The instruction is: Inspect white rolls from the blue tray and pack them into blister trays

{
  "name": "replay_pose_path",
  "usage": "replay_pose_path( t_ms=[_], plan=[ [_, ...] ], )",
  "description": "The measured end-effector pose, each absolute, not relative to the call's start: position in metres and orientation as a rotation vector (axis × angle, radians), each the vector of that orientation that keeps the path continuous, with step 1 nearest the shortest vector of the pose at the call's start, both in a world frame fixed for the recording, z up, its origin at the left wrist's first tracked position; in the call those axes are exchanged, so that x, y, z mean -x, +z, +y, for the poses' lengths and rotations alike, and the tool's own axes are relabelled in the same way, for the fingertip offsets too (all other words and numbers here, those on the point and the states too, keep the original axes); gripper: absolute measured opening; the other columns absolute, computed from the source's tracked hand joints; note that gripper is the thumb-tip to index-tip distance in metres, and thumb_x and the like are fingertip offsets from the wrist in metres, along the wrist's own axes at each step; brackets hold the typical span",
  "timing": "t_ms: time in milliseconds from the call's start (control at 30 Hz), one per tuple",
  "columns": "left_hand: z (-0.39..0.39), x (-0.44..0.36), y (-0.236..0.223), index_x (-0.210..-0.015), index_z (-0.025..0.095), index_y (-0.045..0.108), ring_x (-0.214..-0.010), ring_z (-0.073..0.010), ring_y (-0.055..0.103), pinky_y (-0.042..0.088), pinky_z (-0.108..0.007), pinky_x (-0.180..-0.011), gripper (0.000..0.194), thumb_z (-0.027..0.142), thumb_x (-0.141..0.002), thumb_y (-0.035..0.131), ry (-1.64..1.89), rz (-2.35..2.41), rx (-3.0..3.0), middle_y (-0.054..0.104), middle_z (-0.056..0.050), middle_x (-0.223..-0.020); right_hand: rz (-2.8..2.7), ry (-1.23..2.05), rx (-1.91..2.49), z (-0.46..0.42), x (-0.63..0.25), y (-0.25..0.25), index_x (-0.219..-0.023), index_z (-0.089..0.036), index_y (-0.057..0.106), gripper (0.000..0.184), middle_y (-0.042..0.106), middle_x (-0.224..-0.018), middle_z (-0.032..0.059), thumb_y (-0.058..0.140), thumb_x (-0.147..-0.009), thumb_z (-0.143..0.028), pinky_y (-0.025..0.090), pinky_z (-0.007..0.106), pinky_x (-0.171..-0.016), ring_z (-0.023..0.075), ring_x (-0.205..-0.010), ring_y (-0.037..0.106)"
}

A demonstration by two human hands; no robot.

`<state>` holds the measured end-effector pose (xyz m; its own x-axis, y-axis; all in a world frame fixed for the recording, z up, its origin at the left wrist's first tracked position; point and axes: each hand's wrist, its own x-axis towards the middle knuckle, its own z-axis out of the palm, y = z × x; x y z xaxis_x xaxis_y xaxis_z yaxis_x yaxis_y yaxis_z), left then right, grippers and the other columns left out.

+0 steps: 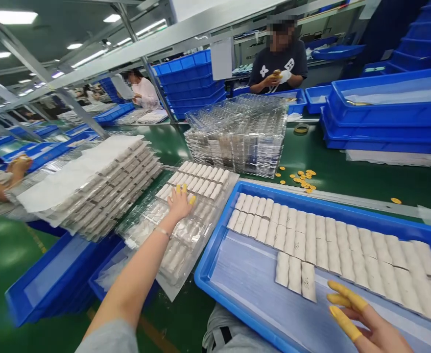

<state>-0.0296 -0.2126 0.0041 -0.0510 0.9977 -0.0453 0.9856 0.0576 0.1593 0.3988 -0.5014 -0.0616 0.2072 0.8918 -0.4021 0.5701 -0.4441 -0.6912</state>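
Observation:
My left hand reaches forward over a clear plastic blister tray half filled with small pale rectangular pieces. Its fingers, capped in yellow finger cots, lie spread on the rows of pieces. My right hand hovers at the lower right over a blue tray lined with a pale sheet. Its yellow-capped fingers are stretched out and hold nothing. The blue tray holds long rows of the same pale pieces, with a short row of three nearest my right hand.
A stack of filled blister trays under white paper lies at the left. Empty clear trays are stacked behind. Loose yellow finger cots lie on the green table. Blue bins stand at right. A person works opposite; another's hand shows far left.

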Motion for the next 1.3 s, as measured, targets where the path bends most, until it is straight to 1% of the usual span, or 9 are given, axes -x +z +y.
replay_pose_path(
  t_ms=[33,100,167,267,500,867,1067,1167,1300],
  plan=[
    [-0.219,0.017,0.008,-0.139,0.02,0.052,-0.129,-0.0338,0.052,0.044,-0.06,-0.105,0.046,0.033,-0.095,0.061,0.142,2.101,-2.093,0.049,-0.013,-0.148,-1.486,1.076,2.175,-0.497,-0.395,-0.054,-0.144,-0.012,0.045,0.07,0.073,-0.125,0.0179,0.04,-0.09,-0.056,0.064,0.04,-0.088,0.0309,-0.11,0.072],
    [-0.238,-0.015,0.013,-0.137,0.019,0.054,-0.125,-0.0318,0.056,0.048,-0.057,-0.101,0.044,0.034,-0.096,0.06,0.133,1.87,-2.166,0.053,-0.013,-0.143,-1.537,1.039,2.258,-0.487,-0.384,-0.041,-0.146,-0.005,0.042,0.066,0.071,-0.124,0.0213,0.039,-0.092,-0.044,0.061,0.043,-0.087,0.0317,-0.103,0.074],
    [-0.267,-0.053,0.013,-0.133,0.018,0.056,-0.111,-0.027,0.064,0.054,-0.05,-0.093,0.039,0.034,-0.097,0.058,0.061,1.565,-2.214,0.062,-0.012,-0.131,-1.611,1.035,2.307,-0.476,-0.373,-0.031,-0.148,-0.007,0.042,0.061,0.072,-0.12,0.02,0.046,-0.093,-0.034,0.059,0.048,-0.085,0.0338,-0.096,0.074],
    [-0.319,-0.112,0.006,-0.128,0.018,0.06,-0.096,-0.0223,0.069,0.059,-0.043,-0.083,0.038,0.038,-0.096,0.061,-0.129,1.165,-2.22,0.068,-0.01,-0.119,-1.735,1.038,2.324,-0.462,-0.359,-0.025,-0.149,-0.014,0.041,0.056,0.07,-0.122,0.0153,0.057,-0.097,-0.025,0.056,0.048,-0.09,0.03,-0.101,0.072],
    [-0.378,-0.195,-0.024,-0.129,0.017,0.058,-0.107,-0.0266,0.066,0.055,-0.05,-0.091,0.04,0.035,-0.094,0.063,-0.344,1.078,-2.17,0.064,-0.011,-0.126,-1.862,1.044,2.385,-0.461,-0.359,-0.035,-0.134,-0.018,0.056,0.04,0.065,-0.127,0.0109,0.066,-0.097,-0.028,0.056,0.051,-0.092,0.0283,-0.107,0.067],
    [-0.367,-0.194,-0.042,-0.131,0.018,0.057,-0.109,-0.0271,0.065,0.054,-0.05,-0.092,0.039,0.029,-0.093,0.064,-0.188,1.282,-1.78,0.062,-0.011,-0.129,-1.619,1.042,2.433,-0.457,-0.349,-0.034,-0.129,-0.017,0.059,0.034,0.065,-0.125,0.0103,0.065,-0.098,-0.028,0.057,0.049,-0.091,0.0272,-0.106,0.068],
    [-0.37,-0.172,-0.028,-0.132,0.018,0.054,-0.09,-0.0209,0.068,0.06,-0.039,-0.074,0.039,0.031,-0.096,0.06,0.003,1.077,-1.289,0.065,-0.01,-0.118,-1.346,1.151,2.315,-0.458,-0.356,-0.037,-0.129,-0.016,0.059,0.034,0.064,-0.126,0.0105,0.066,-0.098,-0.027,0.056,0.049,-0.091,0.0278,-0.107,0.066],
    [-0.38,-0.158,-0.01,-0.141,0.021,0.044,-0.083,-0.0191,0.066,0.06,-0.037,-0.069,0.049,0.032,-0.096,0.059,0.143,0.884,-1.051,0.064,-0.007,-0.109,-1.188,1.262,2.116,-0.466,-0.366,-0.032,-0.132,-0.017,0.055,0.037,0.065,-0.12,0.0093,0.064,-0.099,-0.029,0.059,0.044,-0.082,0.0246,-0.095,0.068],
    [-0.401,-0.147,0.013,-0.144,0.027,0.035,-0.075,-0.0149,0.063,0.059,-0.036,-0.07,0.074,0.024,-0.08,0.072,0.302,0.688,-0.84,0.061,-0.003,-0.098,-1.02,1.439,1.689,-0.485,-0.368,-0.012,-0.146,-0.023,0.032,0.06,0.061,-0.109,0.0067,0.062,-0.095,-0.034,0.058,0.037,-0.071,0.0198,-0.078,0.066]
  ],
)
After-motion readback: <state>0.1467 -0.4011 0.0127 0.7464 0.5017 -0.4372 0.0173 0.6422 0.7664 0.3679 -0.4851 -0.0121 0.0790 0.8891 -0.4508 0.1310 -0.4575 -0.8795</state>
